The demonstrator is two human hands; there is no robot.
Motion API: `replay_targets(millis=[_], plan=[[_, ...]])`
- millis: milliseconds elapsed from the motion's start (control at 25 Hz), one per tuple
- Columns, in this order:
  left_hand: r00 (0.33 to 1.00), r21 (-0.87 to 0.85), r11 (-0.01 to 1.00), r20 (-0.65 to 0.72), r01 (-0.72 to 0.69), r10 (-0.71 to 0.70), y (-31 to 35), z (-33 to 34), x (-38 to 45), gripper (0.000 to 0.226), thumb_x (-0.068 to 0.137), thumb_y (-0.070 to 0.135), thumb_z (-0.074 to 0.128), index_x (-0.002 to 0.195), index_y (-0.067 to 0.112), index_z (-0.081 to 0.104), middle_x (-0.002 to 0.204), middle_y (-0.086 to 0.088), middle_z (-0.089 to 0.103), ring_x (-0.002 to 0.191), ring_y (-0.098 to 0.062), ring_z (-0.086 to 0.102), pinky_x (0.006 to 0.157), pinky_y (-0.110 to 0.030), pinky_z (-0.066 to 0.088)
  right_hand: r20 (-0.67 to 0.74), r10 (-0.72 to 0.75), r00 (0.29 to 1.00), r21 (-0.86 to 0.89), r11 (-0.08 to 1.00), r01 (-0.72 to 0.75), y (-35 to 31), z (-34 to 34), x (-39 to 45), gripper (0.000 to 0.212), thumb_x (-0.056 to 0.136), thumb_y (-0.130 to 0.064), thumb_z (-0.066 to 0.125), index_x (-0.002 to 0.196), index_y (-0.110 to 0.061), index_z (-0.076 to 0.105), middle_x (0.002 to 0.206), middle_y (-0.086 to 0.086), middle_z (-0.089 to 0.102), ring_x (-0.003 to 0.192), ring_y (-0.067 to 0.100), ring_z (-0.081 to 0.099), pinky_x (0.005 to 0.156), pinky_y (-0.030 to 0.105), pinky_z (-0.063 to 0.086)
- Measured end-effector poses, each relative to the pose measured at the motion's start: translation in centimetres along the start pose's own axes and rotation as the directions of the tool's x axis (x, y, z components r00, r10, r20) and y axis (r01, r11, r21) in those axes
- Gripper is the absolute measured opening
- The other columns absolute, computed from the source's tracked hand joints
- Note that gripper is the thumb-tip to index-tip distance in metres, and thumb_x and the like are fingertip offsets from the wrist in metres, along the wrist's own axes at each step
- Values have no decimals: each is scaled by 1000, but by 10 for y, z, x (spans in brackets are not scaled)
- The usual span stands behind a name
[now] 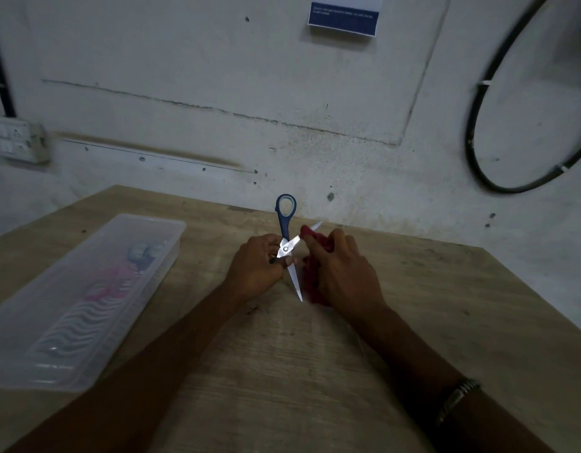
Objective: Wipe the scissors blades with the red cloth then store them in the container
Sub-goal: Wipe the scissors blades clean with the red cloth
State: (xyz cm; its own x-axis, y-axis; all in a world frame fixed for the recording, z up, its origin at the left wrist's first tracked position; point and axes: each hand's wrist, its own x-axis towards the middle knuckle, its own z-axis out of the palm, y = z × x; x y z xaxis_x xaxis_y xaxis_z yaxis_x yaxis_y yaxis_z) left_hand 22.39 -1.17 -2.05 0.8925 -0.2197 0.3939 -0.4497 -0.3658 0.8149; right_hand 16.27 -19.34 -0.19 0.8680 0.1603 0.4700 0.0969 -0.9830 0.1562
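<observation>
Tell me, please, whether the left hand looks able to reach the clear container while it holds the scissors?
Probably yes. The container lies uncovered on the table just left of the left hand, with nothing between them; the open scissors would go with it.

Left hand [256, 268] grips open scissors [287, 248] near pivot — blue handle loop up, one blade down. Right hand [343, 273] presses red cloth [315, 256] around other blade. Translucent container [83, 295] left on wooden worktop [282, 354] — well apart.

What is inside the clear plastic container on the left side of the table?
Through the container wall, blurred pink and pale grey-blue items show near its far end. The translucent plastic hides what they are.
</observation>
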Motion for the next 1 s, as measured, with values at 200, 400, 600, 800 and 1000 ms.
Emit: replay_targets(millis=[200,400,600,800,1000], plan=[[1000,54,998,-23,-11,13,2,2,1,36,88,22,78,123,14,71,113,3,76,90,-6,69,82,-23,54,-18,-18,1000,49,999,19,-5,0,-1,79,91,-40,67,158,-34,25,130,10,45,111,26,50,77,38,54],[1000,48,999,-16,-20,21,1,1,-1,29,88,20,77,117,16,73,107,7,77,91,-7,72,79,-20,54,-23,-20,1000,15,1000,20,-3,5,-4,81,92,-44,66,158,-38,20,130,9,44,109,25,49,75,40,56],[999,22,999,-22,-26,26,1,0,-3,31,86,17,79,116,14,73,106,3,78,91,-7,73,84,-28,59,-5,94,996,75,993,-93,-1,4,4,93,84,-39,74,159,-39,20,129,10,44,112,28,47,71,40,56],[1000,18,1000,4,-19,19,3,0,-1,27,89,13,76,115,17,73,100,6,76,85,-2,71,73,-17,55,19,-122,992,102,988,120,-7,3,-9,67,97,-38,54,157,-43,24,118,4,42,103,20,45,71,32,39],[1000,79,997,-5,-24,25,4,1,-2,31,90,20,76,119,14,68,105,9,71,92,-8,68,75,-13,49,14,44,999,65,997,-45,2,4,1,99,83,-43,77,159,-43,13,132,11,42,115,27,47,77,39,56]])
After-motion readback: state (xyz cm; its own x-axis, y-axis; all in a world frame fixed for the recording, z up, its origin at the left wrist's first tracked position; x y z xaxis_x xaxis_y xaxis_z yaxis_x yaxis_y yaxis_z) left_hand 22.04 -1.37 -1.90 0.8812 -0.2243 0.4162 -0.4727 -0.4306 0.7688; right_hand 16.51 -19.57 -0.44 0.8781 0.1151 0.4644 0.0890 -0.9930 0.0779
